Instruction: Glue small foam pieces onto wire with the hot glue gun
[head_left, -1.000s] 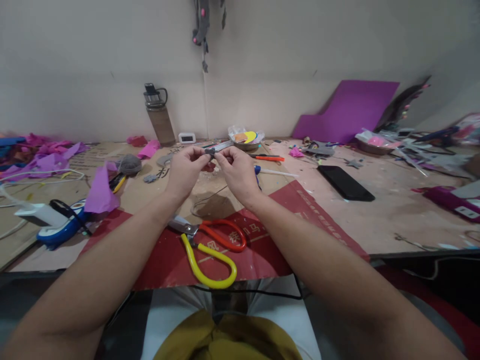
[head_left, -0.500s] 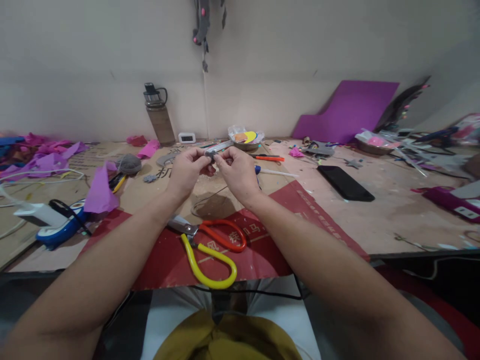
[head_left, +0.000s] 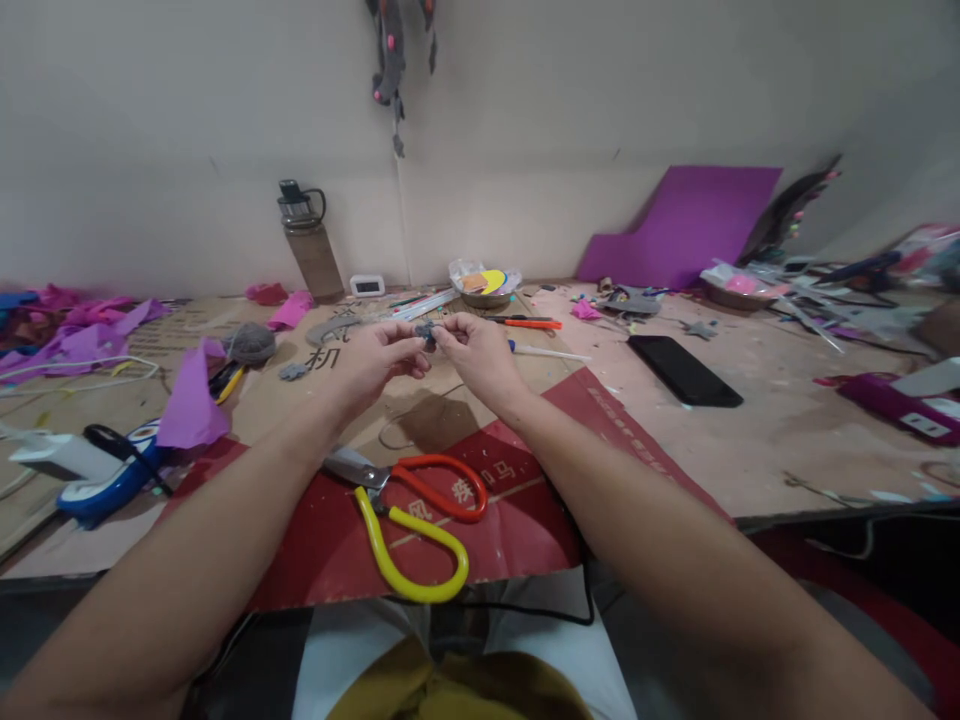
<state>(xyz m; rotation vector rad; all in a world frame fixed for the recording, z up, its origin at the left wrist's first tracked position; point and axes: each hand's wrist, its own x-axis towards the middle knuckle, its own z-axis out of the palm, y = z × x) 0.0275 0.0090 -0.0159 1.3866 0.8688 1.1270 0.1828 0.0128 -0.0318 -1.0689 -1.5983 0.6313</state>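
Observation:
Between the fingertips of both hands is a small dark grey piece (head_left: pixel 426 333), its shape hard to make out. My left hand (head_left: pixel 375 362) pinches it from the left, and my right hand (head_left: pixel 476 358) pinches it from the right. Both hands are raised over the brown cardboard. Below them, scissors (head_left: pixel 409 515) with one red and one yellow handle lie on the red sheet (head_left: pixel 525 540). A grey felt piece (head_left: pixel 294 371) rests on the cardboard left of my left hand, near a ball of grey yarn (head_left: pixel 251 343).
A bottle (head_left: pixel 311 250) stands at the back beside a small white clock (head_left: pixel 367 286). A bowl (head_left: pixel 487 296) with packets sits behind my hands. To the right lie a black phone (head_left: pixel 684 370) and an orange cutter (head_left: pixel 529 322). A blue power strip (head_left: pixel 105 495) is at left.
The camera view has shifted slightly. More of the small grey piece shows between my fingertips, and my left fingers look a little looser.

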